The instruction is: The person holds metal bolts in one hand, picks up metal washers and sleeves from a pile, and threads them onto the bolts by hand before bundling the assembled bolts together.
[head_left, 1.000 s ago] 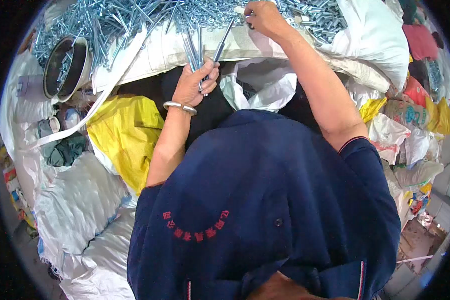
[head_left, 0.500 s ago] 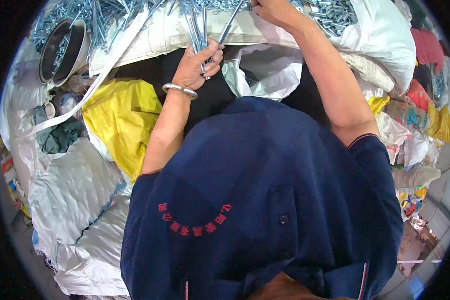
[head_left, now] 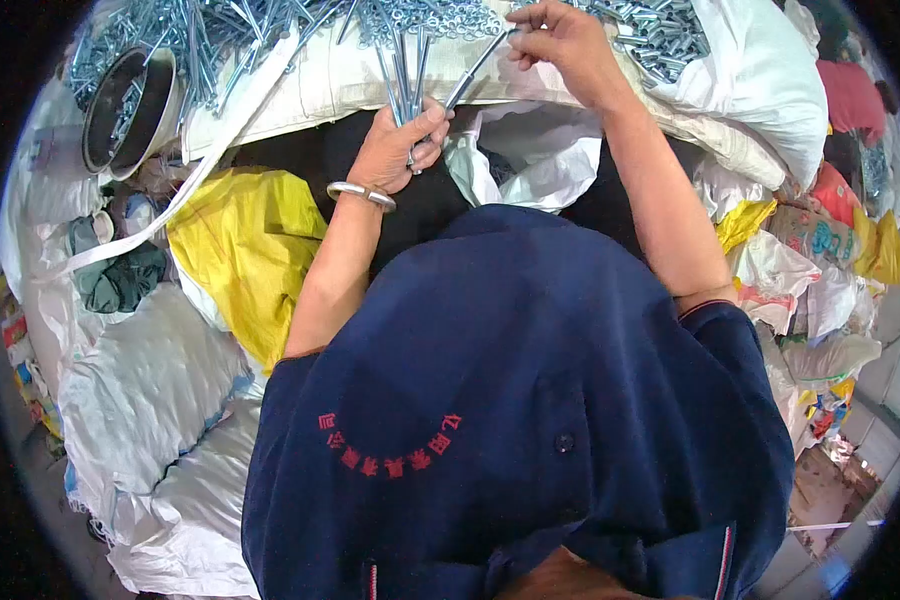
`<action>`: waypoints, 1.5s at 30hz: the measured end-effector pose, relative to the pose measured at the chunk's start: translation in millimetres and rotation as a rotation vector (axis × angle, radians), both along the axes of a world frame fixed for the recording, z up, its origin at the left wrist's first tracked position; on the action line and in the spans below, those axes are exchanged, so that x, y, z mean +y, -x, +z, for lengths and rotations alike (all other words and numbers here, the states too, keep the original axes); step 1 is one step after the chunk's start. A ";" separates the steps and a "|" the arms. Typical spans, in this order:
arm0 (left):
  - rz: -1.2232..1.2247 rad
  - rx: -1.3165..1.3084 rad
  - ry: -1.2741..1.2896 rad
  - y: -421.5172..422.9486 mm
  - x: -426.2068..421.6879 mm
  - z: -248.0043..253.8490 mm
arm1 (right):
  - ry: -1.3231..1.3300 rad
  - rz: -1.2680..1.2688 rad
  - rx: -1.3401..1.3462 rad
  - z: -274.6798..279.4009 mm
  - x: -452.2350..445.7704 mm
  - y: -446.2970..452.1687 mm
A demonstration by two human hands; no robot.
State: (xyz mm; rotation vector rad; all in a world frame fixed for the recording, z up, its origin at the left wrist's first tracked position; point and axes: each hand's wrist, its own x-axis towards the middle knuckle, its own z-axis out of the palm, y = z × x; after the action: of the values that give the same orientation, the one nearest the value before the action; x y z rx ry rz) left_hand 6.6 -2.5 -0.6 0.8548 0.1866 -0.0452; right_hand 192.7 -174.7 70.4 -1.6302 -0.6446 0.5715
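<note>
My left hand [head_left: 402, 150] is closed around several long shiny metal bolts [head_left: 404, 85], which fan upward from the fist. One bolt [head_left: 477, 72] leans out to the right, apart from the others, and has a thicker sleeve-like section partway along. At the upper end of that bolt is my right hand [head_left: 568, 48], thumb and index finger pinched together. Whatever small piece sits between those fingertips is too small to name. Behind the hands lies a spread of small washers [head_left: 455, 18].
Long bolts [head_left: 210, 50] are heaped at upper left beside a dark round bowl [head_left: 95, 125]. Short metal sleeves [head_left: 660, 42] lie at upper right by a white sack [head_left: 770, 75]. A white strap [head_left: 195, 165] crosses the left side, near a yellow sack [head_left: 245, 245]. An open white bag [head_left: 555, 160] hangs below.
My right hand has come down and closer from the pile, now fully in view at the tip of the leaning bolt. My left hand has lowered slightly, still gripping the bolts.
</note>
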 end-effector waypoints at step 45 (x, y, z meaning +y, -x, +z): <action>0.119 0.069 -0.225 -0.2 -12.6 -5.4 | 0.113 -0.192 -1.011 0.6 13.6 1.1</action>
State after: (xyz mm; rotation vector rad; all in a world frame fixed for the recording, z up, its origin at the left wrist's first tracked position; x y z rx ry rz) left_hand 6.8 -15.1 -6.0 1.0651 0.3112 0.0588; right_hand 191.6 -161.1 71.0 -2.0208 -1.1677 -0.4256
